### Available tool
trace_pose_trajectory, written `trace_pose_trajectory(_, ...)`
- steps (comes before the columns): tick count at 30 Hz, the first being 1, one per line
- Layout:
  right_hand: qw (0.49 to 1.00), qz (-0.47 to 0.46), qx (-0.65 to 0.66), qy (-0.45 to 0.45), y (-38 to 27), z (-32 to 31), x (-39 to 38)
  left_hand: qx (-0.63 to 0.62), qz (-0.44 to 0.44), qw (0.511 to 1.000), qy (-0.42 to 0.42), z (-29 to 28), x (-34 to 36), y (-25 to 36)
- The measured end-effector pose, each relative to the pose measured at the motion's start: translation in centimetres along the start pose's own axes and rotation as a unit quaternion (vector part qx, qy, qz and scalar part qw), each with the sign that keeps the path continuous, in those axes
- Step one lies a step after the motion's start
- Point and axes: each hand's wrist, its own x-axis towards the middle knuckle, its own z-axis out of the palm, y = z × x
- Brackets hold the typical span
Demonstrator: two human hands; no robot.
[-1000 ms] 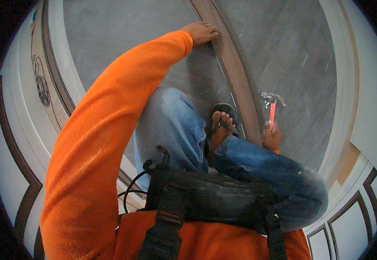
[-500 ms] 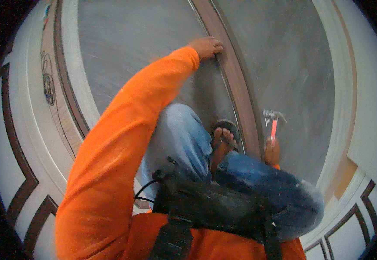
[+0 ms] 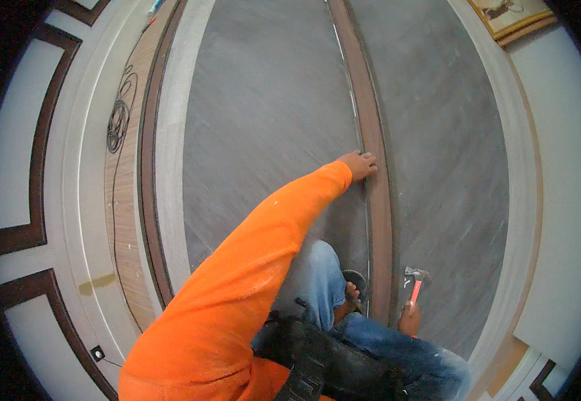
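Observation:
My left hand (image 3: 359, 165) rests with fingers stretched out across the near-left edge of a long brown wooden strip (image 3: 379, 220), and nothing shows in its grasp. The strip runs lengthwise over a grey surface (image 3: 264, 100), with a thin light line along its left side. Down at the right, my right hand (image 3: 410, 321) is closed round the red handle of a claw hammer (image 3: 417, 285). The metal head points away from me, over the grey surface to the right of the strip. A small white mark lies beside the hammer head.
My sandalled foot (image 3: 353, 287) is just left of the strip, below my bent knee. A coiled black cable (image 3: 118, 125) lies on a wood-toned band at the left. White panels with dark brown trim flank that side. A gold-framed picture (image 3: 511, 17) shows at the upper right.
The view has shifted, so both hands and the strip appear lower in it. My left hand stays at the strip, its fingers now farther over it. The hammer remains in my right hand.

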Motion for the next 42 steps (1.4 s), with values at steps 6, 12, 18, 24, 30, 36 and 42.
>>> trace_pose_trajectory(6, 0.999, -0.028, -0.034, 0.02, -0.5, -0.2, -0.2, -0.017, -0.046, 0.996, 0.071, 0.7, -1.1, 1.3)
trace_pose_trajectory(12, 0.997, -0.045, -0.037, 0.048, -1.3, 0.1, -0.6, 0.005, -0.05, 0.996, 0.073, 0.5, -0.8, 1.4)
trace_pose_trajectory(18, 0.999, 0.03, 0.006, 0.021, -5.1, -0.3, -1.6, 0.007, -0.039, 0.995, 0.095, 0.8, -1.4, 0.8)
trace_pose_trajectory(24, 0.998, 0.059, -0.006, 0.006, -1.5, -0.1, -0.3, -0.085, -0.099, 0.99, 0.061, -0.4, 0.1, 2.2)
trace_pose_trajectory(30, 0.999, -0.027, -0.022, 0.029, 0.9, 2.5, -0.1, -0.085, -0.136, 0.987, -0.004, -0.7, 0.3, 1.9)
trace_pose_trajectory(36, 0.994, 0.013, 0.112, 0.006, 7.4, 3.9, 2.0, -0.166, -0.15, 0.974, 0.04, -2.9, 2.4, 2.1)
trace_pose_trajectory(42, 0.973, 0.049, 0.222, -0.037, 3.5, 6.2, 0.9, -0.109, -0.147, 0.983, -0.007, -2.7, -0.9, 0.6)
